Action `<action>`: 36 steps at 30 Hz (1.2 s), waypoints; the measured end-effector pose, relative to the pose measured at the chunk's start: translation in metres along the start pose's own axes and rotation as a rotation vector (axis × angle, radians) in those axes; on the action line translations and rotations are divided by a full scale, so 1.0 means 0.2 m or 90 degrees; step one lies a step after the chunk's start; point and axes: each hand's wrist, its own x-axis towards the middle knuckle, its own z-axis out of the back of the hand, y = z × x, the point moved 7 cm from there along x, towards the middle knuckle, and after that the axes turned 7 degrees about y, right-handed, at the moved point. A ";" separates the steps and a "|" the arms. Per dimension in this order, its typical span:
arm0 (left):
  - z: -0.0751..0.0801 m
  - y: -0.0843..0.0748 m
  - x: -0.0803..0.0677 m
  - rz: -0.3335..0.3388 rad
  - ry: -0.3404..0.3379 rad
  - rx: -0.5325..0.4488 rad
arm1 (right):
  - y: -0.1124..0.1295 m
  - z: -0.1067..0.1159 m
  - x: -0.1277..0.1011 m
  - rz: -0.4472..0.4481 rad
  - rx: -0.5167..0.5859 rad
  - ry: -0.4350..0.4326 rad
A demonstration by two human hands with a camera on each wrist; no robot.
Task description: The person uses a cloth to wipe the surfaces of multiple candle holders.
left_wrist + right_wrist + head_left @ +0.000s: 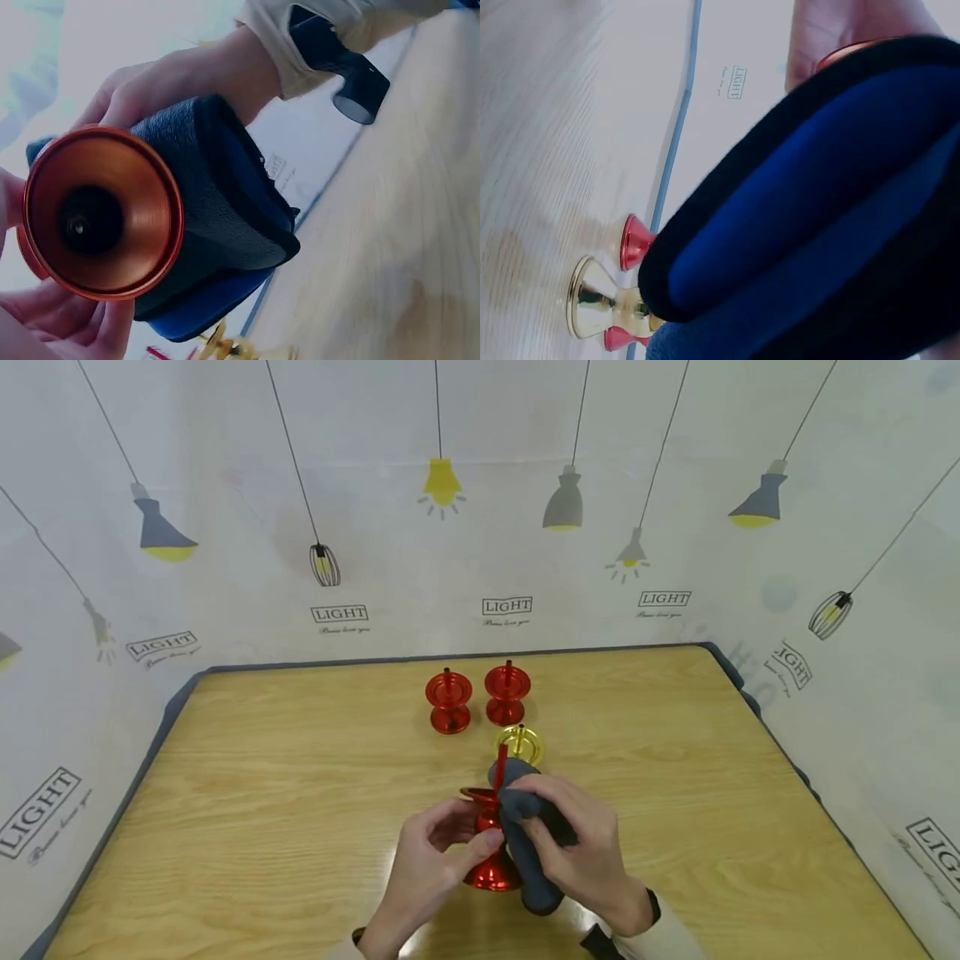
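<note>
My left hand grips a shiny red candle holder round its middle, thumb on the near side. The holder is raised off the table and slightly tilted, its thin red tube pointing up. My right hand pinches a folded dark grey-blue cloth against the tube and dish edge. In the left wrist view the hollow round base of the holder faces the camera, with the cloth behind it. The cloth's bright blue inner side fills much of the right wrist view and hides most of the holder there.
Two red candle holders stand upright further back on the wooden table. A gold candle holder stands just beyond the cloth, partly covered by it. A lamp-printed white curtain surrounds the table's back and sides.
</note>
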 end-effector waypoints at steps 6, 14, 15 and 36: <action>-0.03 0.03 0.01 -0.015 0.107 -0.173 | -0.02 0.02 -0.01 -0.048 0.096 -0.023; -0.07 0.04 0.02 -0.005 0.192 -0.252 | -0.04 0.04 0.01 -0.023 0.097 -0.027; -0.06 0.04 0.02 -0.008 0.167 -0.208 | -0.03 0.04 0.02 -0.002 0.068 -0.021; -0.07 -0.01 0.01 -0.131 0.182 -0.178 | 0.08 0.07 0.04 0.121 0.080 -0.039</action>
